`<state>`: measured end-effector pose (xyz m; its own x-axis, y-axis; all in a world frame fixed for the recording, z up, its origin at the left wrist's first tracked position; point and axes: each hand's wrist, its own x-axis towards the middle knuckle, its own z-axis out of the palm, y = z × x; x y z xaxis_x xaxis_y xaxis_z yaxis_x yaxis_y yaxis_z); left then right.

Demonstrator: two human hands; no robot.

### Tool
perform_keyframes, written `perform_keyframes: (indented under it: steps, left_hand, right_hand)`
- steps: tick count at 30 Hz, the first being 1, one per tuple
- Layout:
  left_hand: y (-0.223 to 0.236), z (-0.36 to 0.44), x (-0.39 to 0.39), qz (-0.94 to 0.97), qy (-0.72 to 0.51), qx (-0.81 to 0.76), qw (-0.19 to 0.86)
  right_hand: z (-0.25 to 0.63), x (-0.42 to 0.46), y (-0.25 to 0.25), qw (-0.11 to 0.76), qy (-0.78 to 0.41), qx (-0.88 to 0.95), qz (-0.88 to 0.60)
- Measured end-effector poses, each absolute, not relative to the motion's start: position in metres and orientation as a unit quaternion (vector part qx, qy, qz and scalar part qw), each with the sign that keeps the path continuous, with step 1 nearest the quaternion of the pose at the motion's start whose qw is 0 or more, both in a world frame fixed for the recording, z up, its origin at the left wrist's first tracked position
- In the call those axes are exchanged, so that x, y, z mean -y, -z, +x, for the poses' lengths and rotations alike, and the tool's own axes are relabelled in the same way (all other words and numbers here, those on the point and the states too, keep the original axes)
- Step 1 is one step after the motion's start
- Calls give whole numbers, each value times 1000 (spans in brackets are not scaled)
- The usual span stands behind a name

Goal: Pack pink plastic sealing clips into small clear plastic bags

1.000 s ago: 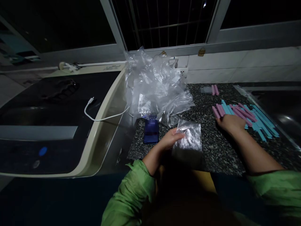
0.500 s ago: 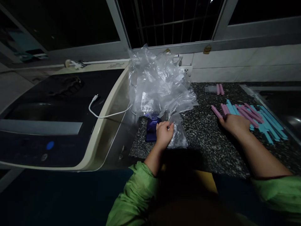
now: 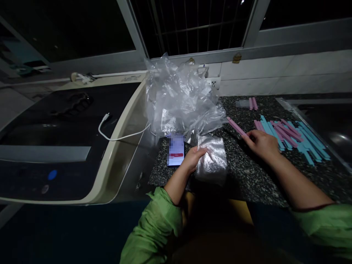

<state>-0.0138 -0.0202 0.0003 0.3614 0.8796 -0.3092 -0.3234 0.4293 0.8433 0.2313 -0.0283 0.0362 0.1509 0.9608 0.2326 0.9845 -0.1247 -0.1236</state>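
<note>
The machine (image 3: 68,132) is set left of the counter (image 3: 253,179), where bags (image 3: 181,99) are heaped at the back and sticks (image 3: 284,134) strewn at right. One clear bag (image 3: 213,157) is gripped in the left hand (image 3: 191,160), thumb on top, beside the phone (image 3: 176,150). One pink stick (image 3: 236,126) is pinched by its near end in the right hand (image 3: 262,145).

The left hand (image 3: 192,159) pinches, thumb (image 3: 202,151) uppermost; the right hand (image 3: 262,146) pinches, forearm (image 3: 301,180) slanting inward.

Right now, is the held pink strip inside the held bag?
No, out: the right hand holds the pink strip apart from the plastic bag.
</note>
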Motion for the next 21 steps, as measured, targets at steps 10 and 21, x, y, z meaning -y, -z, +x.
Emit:
perform_keyframes:
  steps: [10, 21]
  left_hand:
    - [-3, -11, 21, 332, -372, -361, 788]
    - [-1, -9, 19, 355, -387, -366, 768]
  right_hand:
    - [220, 37, -24, 361, 130, 798, -464]
    - [204, 45, -23, 331, 132, 837, -415]
